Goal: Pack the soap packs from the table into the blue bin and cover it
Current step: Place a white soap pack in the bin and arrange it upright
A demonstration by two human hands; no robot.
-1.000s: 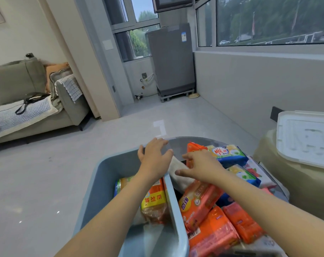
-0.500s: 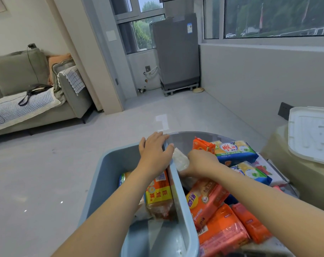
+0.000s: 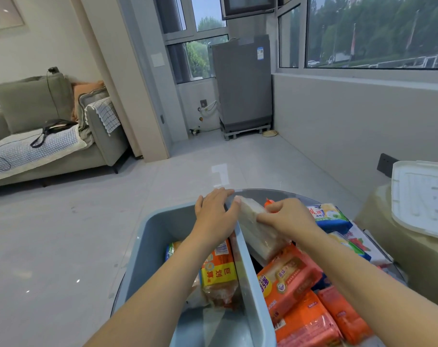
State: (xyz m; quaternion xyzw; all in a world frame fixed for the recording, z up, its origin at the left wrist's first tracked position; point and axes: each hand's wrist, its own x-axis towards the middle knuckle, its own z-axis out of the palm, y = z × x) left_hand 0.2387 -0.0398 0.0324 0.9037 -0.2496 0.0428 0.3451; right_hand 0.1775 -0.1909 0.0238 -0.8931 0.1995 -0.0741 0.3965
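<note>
the right hand, right of centre, curls its fingers round a pale soap pack and holds it tilted just beside the right wall of the blue bin. the left hand lies flat with straight fingers over the bin's far right corner, its thumb touching the pale pack. inside the bin, under the left forearm, sits a yellow and orange pack. orange packs and a blue pack are piled on the round glass worktop at lower right. a white lid rests at the right edge of the frame.
</note>
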